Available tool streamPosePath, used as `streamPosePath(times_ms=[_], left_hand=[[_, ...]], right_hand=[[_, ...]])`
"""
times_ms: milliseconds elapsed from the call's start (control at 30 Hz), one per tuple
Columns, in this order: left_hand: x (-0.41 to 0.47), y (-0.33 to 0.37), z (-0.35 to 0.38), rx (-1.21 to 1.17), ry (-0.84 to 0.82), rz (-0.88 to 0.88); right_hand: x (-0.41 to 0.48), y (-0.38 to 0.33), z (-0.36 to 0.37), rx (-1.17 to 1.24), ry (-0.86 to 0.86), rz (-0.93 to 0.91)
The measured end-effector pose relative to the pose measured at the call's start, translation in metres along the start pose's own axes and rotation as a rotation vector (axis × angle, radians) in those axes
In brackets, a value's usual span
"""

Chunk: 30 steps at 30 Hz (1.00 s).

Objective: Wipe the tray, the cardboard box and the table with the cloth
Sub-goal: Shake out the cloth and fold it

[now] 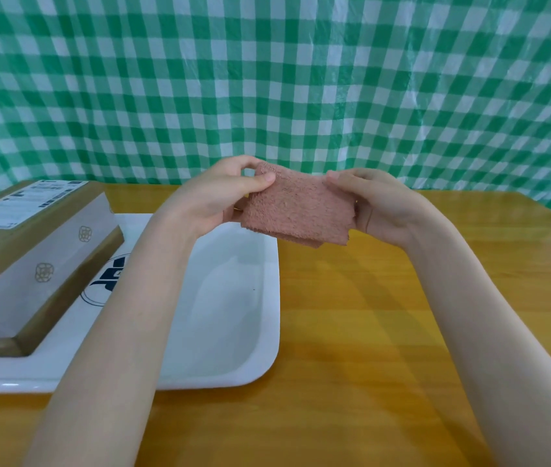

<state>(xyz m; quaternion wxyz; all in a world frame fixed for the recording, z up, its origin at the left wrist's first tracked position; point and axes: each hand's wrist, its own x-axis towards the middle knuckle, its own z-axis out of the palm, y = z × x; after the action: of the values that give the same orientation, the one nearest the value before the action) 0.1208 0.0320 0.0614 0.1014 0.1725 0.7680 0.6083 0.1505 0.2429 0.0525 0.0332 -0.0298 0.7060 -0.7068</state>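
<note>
Pink cloth (296, 210) folded, long axis left-right | left hand (220, 193), right hand (378, 203) pinching its ends

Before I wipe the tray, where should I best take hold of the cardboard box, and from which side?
Probably its right long side, from the right, over the bare tray. The cardboard box lies flat in the tray's left part and that wall stands free; its left side is out of view. The left hand and right hand hold the cloth; free one first.

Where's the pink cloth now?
Mid-view, the cloth is held above the table between the left hand and right hand, by the far right corner of the tray.
</note>
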Motion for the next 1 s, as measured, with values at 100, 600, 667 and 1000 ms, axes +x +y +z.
streamPosePath(times_ms=[100, 600, 667, 1000], left_hand=[[-0.009, 0.000, -0.002, 0.071, 0.019, 0.015], [-0.091, -0.026, -0.064, 0.165, 0.096, -0.081], [-0.097, -0.028, -0.073, 0.242, 0.092, -0.150], [-0.122, -0.068, -0.092, 0.754, -0.127, -0.397]], right_hand=[[-0.003, 0.000, 0.006, 0.000, -0.034, -0.005], [-0.029, 0.016, 0.093, -0.352, -0.181, -0.017], [-0.028, 0.022, 0.104, -0.280, -0.239, 0.059], [-0.016, 0.061, 0.158, -0.622, -0.317, 0.158]])
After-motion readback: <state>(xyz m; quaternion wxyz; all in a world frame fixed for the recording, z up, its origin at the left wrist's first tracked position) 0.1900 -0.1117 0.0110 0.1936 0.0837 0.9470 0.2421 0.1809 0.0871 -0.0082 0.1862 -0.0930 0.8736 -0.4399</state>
